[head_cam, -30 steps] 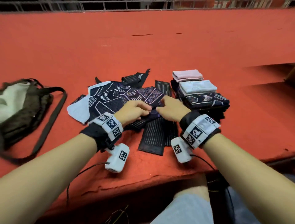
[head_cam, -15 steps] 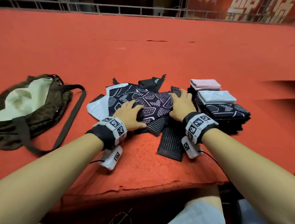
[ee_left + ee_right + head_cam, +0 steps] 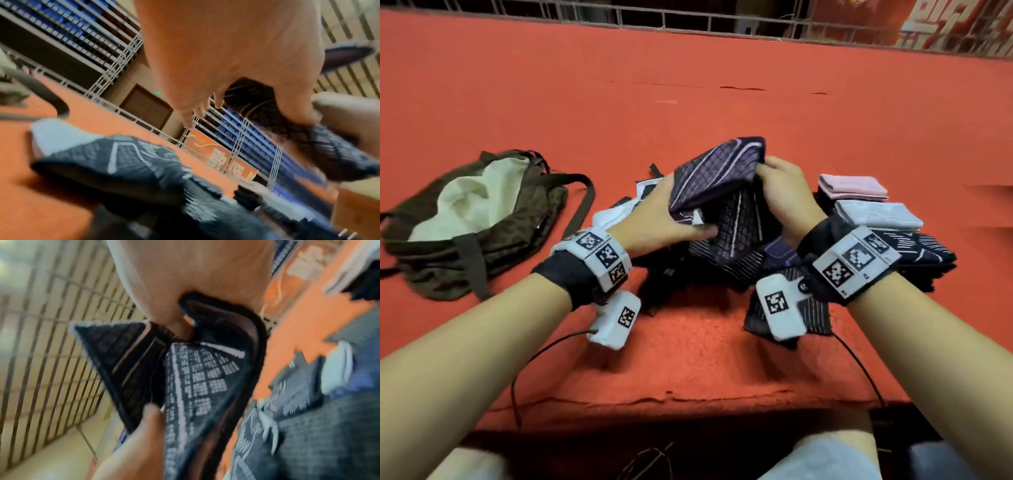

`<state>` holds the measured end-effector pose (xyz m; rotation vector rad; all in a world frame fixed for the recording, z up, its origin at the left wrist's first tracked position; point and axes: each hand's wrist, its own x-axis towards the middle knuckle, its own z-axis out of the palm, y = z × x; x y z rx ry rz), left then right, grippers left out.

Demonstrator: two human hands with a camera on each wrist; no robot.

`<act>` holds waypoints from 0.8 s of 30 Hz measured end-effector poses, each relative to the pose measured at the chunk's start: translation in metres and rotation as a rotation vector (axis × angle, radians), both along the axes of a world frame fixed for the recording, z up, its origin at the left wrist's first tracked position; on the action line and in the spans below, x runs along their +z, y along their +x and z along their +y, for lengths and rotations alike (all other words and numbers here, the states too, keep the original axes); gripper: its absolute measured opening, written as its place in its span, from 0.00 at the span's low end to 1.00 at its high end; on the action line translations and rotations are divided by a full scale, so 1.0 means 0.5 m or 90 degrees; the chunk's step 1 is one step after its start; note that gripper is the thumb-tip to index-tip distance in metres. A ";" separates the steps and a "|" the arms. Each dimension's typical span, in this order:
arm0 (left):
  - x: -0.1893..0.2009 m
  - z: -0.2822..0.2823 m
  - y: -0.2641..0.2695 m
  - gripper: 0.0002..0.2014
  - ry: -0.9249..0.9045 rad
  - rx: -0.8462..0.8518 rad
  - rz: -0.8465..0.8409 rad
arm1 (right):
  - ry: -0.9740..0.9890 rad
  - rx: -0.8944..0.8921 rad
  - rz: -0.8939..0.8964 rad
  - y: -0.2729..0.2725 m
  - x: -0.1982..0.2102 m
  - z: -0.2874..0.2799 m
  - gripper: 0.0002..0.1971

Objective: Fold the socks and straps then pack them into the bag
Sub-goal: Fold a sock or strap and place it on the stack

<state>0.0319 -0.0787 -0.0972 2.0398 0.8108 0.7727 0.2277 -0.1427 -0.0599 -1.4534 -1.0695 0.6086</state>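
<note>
A dark purple patterned sock is lifted above the heap of loose dark socks and straps on the red surface. My left hand grips its near left edge, and my right hand grips its right end. In the right wrist view the sock folds over between thumb and fingers. In the left wrist view the sock hangs from my left hand. The olive bag lies open at the left, its pale lining showing.
Folded socks are stacked to the right: a pink one, a white one, a dark patterned one. A black ribbed strap lies near the front edge. A metal railing runs along the far side.
Both hands were pressing the patterned sock flat on the heap; now they have closed on it and lifted it up off the pile.
</note>
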 end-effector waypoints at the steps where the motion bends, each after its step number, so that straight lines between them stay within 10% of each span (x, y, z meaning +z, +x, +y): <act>1: 0.009 -0.009 -0.001 0.31 -0.053 0.017 -0.104 | -0.045 0.020 0.061 -0.009 -0.006 -0.015 0.13; 5: 0.016 -0.031 -0.028 0.08 -0.213 0.105 -0.206 | -0.295 0.248 0.208 -0.028 -0.054 -0.107 0.08; 9: -0.046 -0.054 -0.072 0.24 -0.474 0.017 -0.059 | -0.313 0.449 0.254 -0.019 -0.104 -0.174 0.16; 11: -0.069 -0.066 -0.083 0.31 -0.543 -0.018 0.015 | -0.297 0.391 0.224 -0.028 -0.120 -0.177 0.13; 14: -0.074 -0.087 -0.075 0.11 -0.588 0.005 -0.006 | -0.295 0.256 0.268 -0.044 -0.154 -0.146 0.08; 24: -0.122 -0.081 -0.088 0.21 -0.722 0.046 -0.199 | -0.256 0.207 0.350 -0.032 -0.223 -0.123 0.21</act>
